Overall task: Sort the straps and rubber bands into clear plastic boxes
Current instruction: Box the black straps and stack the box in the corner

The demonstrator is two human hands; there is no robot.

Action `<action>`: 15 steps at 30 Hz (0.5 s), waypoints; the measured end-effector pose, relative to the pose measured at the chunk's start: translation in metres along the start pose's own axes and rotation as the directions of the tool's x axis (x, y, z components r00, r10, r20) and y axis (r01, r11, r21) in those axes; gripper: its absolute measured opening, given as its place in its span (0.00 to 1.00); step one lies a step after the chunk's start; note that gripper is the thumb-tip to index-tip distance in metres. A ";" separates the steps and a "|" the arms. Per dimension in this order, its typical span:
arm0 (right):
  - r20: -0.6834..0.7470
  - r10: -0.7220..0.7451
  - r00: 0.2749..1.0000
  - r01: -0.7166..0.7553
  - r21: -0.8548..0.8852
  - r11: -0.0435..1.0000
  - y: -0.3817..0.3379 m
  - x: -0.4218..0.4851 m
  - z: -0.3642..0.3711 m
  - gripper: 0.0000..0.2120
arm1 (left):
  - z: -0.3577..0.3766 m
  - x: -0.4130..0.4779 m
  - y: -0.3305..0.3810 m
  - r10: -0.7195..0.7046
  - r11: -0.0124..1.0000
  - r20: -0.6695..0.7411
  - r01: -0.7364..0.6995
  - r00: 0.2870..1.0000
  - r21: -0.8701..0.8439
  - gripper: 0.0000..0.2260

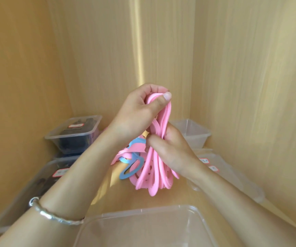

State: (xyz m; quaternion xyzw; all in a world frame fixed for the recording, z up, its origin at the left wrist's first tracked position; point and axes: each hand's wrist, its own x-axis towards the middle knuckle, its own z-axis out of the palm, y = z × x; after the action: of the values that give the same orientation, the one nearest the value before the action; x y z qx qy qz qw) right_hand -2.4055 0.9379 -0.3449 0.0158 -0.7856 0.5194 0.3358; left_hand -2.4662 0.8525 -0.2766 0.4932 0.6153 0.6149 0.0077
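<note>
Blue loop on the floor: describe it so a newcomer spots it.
Look at the wooden floor between the person's forearms. Left of the raised pink bundle lies a small heap of loose pieces. The blue loop is the flat oval ring at its near edge; the other blue piece lies farther back.

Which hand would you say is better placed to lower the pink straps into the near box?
Probably the left hand: it pinches the top of the straps, which hang from it, while the right hand only grips their middle. The box lies just below.
</note>
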 end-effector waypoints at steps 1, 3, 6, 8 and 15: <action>-0.013 0.006 1.000 -0.006 0.006 1.000 0.000 0.001 -0.001 0.03 | -0.003 0.000 0.001 0.010 0.999 0.002 -0.010 1.000 0.049 0.06; -0.033 0.015 0.999 -0.015 0.006 1.000 0.001 0.003 -0.004 0.03 | -0.011 -0.003 0.001 0.004 0.992 0.008 -0.005 1.000 0.123 0.08; 0.003 0.016 1.000 -0.015 -0.057 0.998 0.001 0.002 -0.005 0.07 | -0.025 -0.018 -0.007 -0.012 0.983 0.014 0.009 1.000 0.182 0.09; 0.037 0.020 0.999 -0.014 -0.134 0.991 0.000 0.001 -0.007 0.11 | -0.032 -0.033 -0.015 -0.013 0.979 -0.018 0.017 1.000 0.201 0.11; 0.118 0.004 0.993 0.044 -0.396 0.917 -0.004 -0.005 -0.011 0.15 | -0.028 -0.063 -0.031 -0.077 0.986 -0.069 0.086 0.995 0.146 0.21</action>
State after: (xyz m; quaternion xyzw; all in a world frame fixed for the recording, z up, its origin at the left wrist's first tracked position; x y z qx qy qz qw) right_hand -2.3943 0.9435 -0.3413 -0.0146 -0.8927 0.3437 0.2911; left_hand -2.4694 0.8004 -0.3307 0.4471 0.6791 0.5817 -0.0233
